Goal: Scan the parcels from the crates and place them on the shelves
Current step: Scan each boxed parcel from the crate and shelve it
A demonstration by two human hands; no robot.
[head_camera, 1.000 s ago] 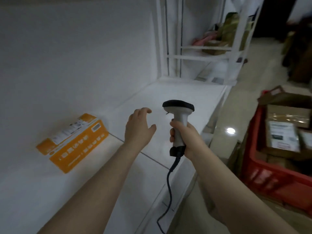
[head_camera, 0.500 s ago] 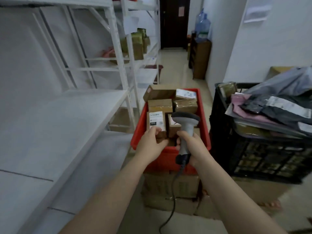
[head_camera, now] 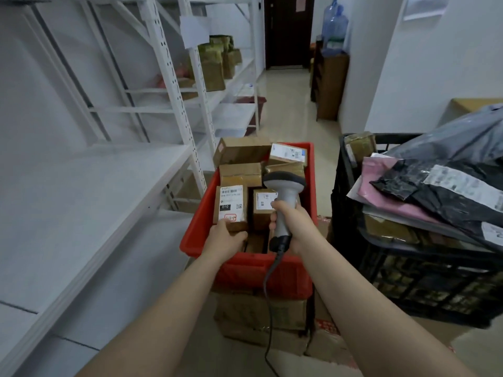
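Observation:
A red crate (head_camera: 200, 213) full of brown cardboard parcels stands in front of me on stacked cartons. My left hand (head_camera: 227, 238) grips the lower end of an upright parcel with a white barcode label (head_camera: 230, 204) at the crate's near left. My right hand (head_camera: 292, 224) holds a grey corded barcode scanner (head_camera: 284, 186) by its handle, its head over the crate's middle. White shelves (head_camera: 81, 191) run along the left.
A black crate (head_camera: 351, 213) heaped with pink, grey and black mailer bags stands at the right. Stacked cartons (head_camera: 261, 319) sit under the red crate. More parcels (head_camera: 215, 66) rest on far shelves. A tiled aisle leads to a dark door with water bottles (head_camera: 333, 28).
My view swung from the left shelf with the orange parcel to the red crate. My left hand reached in and took hold of the labelled parcel. The scanner stayed in my right hand.

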